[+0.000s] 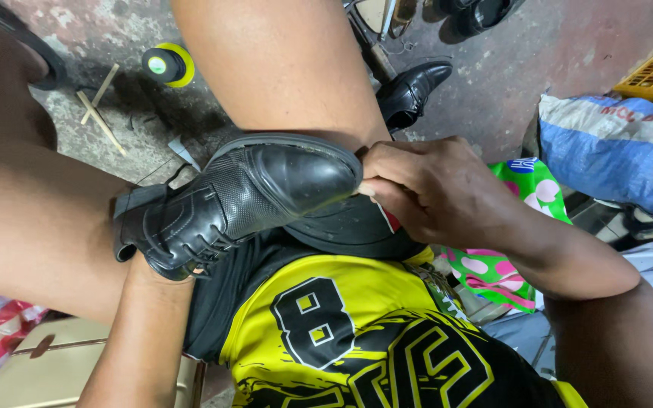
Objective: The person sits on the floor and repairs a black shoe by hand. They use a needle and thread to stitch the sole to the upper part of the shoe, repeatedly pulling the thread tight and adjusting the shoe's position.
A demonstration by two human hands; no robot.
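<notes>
Both hands hold black shoe [243, 200] lying sideways, toe pointing right.

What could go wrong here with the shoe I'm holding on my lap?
The black shoe rests tilted between the thighs, steadied by the left hand, mostly hidden under its heel; it might slip sideways. The right hand pinches at the toe edge of the sole, so the fingers could get nicked if a tool is there; none is clearly visible.
</notes>
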